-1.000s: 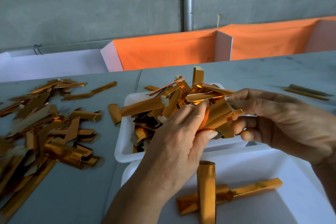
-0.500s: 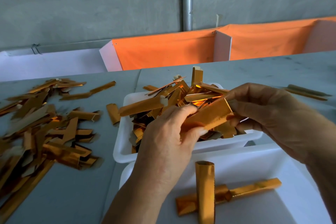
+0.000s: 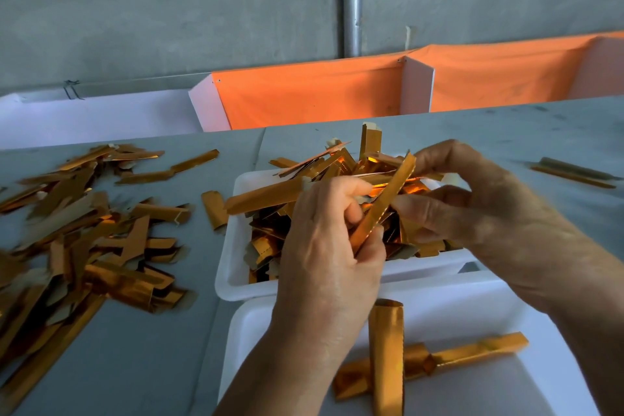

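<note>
Strip of gold foil [image 3: 385, 203], tilted, just above the heaped white tray [image 3: 229, 275] on the surface [image 3: 162, 368]. Grips its lower end with the left hand [image 3: 324, 257], fingers curled round it; pinches its upper part between fingertips of the right hand [image 3: 479, 209].

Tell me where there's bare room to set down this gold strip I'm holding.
The near white tray is bare right of its two strips. The grey table is free between the loose pile and the trays, and behind the far tray toward the orange cloth. The far tray and the left side are crowded.
</note>
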The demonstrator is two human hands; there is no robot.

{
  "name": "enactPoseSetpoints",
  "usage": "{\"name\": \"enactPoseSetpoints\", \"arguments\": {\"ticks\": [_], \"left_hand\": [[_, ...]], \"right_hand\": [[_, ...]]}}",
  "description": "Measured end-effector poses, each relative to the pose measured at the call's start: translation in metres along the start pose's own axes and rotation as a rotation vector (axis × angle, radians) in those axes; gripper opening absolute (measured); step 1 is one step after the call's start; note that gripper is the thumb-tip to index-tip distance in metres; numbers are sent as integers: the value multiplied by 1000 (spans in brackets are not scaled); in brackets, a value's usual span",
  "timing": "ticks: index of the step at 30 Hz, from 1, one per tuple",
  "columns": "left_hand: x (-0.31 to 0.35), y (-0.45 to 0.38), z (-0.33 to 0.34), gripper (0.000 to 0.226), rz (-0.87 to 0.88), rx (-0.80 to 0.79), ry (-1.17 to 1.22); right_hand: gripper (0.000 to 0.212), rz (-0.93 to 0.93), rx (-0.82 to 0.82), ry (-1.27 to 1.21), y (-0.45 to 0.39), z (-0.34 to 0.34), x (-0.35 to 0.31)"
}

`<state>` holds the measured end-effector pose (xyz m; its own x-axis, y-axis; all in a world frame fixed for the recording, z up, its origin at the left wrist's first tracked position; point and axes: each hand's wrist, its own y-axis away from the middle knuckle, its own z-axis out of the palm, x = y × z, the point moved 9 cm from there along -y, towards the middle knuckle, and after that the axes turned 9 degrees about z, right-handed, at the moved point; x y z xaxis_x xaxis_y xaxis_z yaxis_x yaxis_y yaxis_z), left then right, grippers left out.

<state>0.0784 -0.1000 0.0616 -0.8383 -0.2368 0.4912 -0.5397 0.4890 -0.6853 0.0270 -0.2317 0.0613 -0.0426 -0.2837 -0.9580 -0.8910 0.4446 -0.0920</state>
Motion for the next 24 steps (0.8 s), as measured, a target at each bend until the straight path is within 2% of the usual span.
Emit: {"name": "enactPoseSetpoints", "arguments": {"ticks": [2,4,6,9,11,14,19,22,24], "left_hand": [[-11,4,9,37,-113,-66,180],[-25,12,24,36,-298,-195,445],[-30,17,33,29,-410,-274,697],[-34,17,31,15,-483,-225,980],[-33,15,31,20,-487,-219,1093],[-35,15,30,22,-500,-179,1148],[-45,16,26,22,-486,-74,977],[-43,14,26,17,-456,-21,921],[-40,14,26,14,-435,3,880]], "right_hand": [[33,-3,-41,-86,-1,1,1],[26,-14,-69,-178,-1,-1,2],[24,-8,-90,-247,-2,-3,4],[24,-10,-154,-351,-2,-4,5],[26,-18,-196,-374,0,-3,2],[23,-35,-225,-296,3,-3,-2],[16,-74,-226,91,6,-1,-4],[24,-112,-165,154,8,-7,-12],[20,-156,-113,395,9,-7,-14]]}}
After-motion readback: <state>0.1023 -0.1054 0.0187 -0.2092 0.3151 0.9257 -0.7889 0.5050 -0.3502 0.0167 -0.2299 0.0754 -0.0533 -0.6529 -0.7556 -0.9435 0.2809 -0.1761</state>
